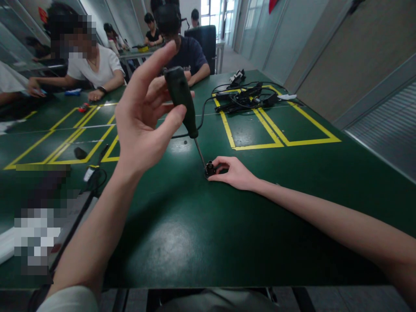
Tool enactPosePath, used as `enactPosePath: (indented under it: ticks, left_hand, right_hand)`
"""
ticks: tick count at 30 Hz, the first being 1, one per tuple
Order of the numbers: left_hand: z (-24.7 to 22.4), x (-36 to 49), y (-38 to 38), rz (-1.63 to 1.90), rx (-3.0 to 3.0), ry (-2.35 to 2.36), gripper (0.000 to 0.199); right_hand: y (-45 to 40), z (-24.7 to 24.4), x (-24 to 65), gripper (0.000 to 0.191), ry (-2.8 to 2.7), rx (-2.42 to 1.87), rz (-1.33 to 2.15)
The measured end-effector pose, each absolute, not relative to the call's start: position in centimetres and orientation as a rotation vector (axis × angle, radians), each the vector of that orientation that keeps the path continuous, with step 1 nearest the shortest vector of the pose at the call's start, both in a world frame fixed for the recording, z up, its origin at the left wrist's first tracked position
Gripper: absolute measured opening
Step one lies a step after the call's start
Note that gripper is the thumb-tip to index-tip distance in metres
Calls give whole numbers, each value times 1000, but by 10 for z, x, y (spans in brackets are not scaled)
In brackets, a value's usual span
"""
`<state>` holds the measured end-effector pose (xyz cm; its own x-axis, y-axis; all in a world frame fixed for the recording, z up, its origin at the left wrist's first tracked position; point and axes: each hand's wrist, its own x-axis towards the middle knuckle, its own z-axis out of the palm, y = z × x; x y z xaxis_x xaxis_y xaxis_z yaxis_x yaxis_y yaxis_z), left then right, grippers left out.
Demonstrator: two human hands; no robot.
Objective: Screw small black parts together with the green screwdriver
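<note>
My left hand [146,112] is raised over the table and holds a screwdriver [182,97] by its dark green handle, thumb on one side and fingers on the other, with the index finger lifted off. The thin shaft slants down to the right, its tip at a small black part [210,168] on the tabletop. My right hand [232,172] pinches that part from the right between thumb and fingers. A short round post stands up on the part. Its exact kind is too small to tell.
The green table [195,242] carries yellow tape outlines [256,147]. Black cables [250,97] lie heaped at the back right. At the left are a black cable with a white label [88,173] and a dark lump [79,153]. People [94,69] sit across the table.
</note>
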<state>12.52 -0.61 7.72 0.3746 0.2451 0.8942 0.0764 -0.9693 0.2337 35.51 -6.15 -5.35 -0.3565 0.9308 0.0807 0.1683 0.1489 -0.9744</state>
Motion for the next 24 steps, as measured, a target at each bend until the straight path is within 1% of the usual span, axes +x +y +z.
enactPosePath:
  ticks: [3,6,8,9,11,14,16,21,24]
  left_hand:
    - [77,126,-10,1633,2438,305,59]
    - [75,127,-10,1808,2414,324,63]
    - [75,126,-7,1913,2403,321,62]
    - [76,125,-6,1909,2401,312,61]
    - [77,125,-4,1792,2410,284,57]
    - [78,127,-5,1674,2428,134,57]
    - [78,129,-8,1725,2419,121,57]
    - [76,128,-9,1929,2416,351,61]
    - [74,129,-5,1858,2417,289,67]
  right_hand:
    - [-61,-52,355,28,-1672,-1071,1273]
    - [-61,-52,356,28,-1674,-1073,1272]
    - [-61,-52,356,28,-1676,-1071,1274]
    - [-61,-53,356,28,-1676,-1070,1274]
    - [-60,-53,356,29,-1676,-1065,1278]
    - [-60,-54,356,28,-1678,-1055,1282]
    - [-60,-54,357,28,-1691,-1049,1284]
    - [-59,-55,357,27,-1767,-1037,1243]
    - [-59,-56,357,28,-1815,-1013,1209]
